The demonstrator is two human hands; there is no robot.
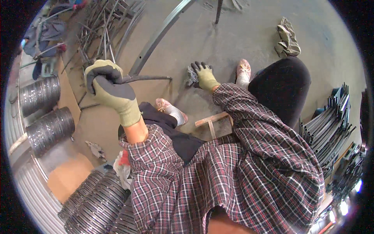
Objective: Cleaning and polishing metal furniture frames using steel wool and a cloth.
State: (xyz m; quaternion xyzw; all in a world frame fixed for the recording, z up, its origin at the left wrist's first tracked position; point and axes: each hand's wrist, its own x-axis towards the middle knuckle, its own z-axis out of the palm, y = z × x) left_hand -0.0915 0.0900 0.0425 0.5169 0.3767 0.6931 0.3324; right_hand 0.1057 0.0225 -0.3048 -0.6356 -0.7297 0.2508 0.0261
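Observation:
My left hand, in a yellow-green and black work glove, is raised and closed around the end of a thin dark metal rod that sticks out to the right. My right hand, gloved the same way, reaches down to the concrete floor and grips a small grey wad like steel wool. Both arms wear plaid sleeves. My legs in dark trousers and my two feet show below the hands.
Coils of dark wire lie at the left and lower left. A long metal bar runs up across the floor, beside a heap of thin rods. Stacked metal profiles sit at right. A crumpled cloth lies top right.

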